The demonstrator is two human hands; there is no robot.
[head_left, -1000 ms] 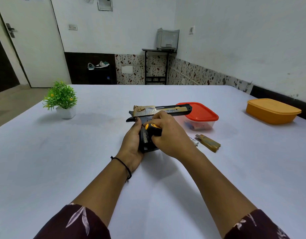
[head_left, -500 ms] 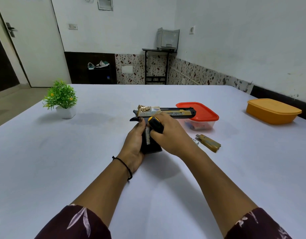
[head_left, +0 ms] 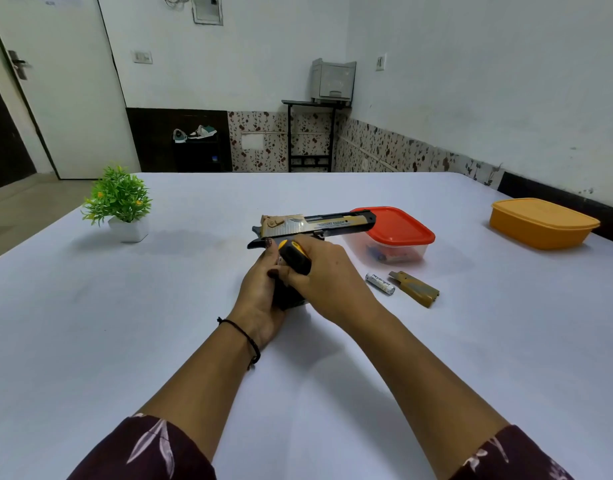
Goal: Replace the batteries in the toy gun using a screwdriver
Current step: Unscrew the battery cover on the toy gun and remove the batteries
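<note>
Black-and-gold toy gun (head_left: 319, 225) is up near the middle of the counter (head_left: 125, 323), barrel toward the right edge, with the left hand (head_left: 263, 292) wrapped round its grip. The right hand (head_left: 329, 277) clutches the yellow-and-black screwdriver (head_left: 293, 254) against that grip. Just right of the hands, a loose battery (head_left: 380, 283) lies beside a tan cover (head_left: 416, 289), near the red-lidded box (head_left: 395, 226).

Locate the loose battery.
Head view, right of centre: the battery lies between the right hand and the gold battery cover, just nearer than the red-lidded box.

Left hand (head_left: 260, 294) grips the toy gun (head_left: 319, 225); right hand (head_left: 331, 273) holds the screwdriver (head_left: 294, 257), apparently against its grip.
</note>
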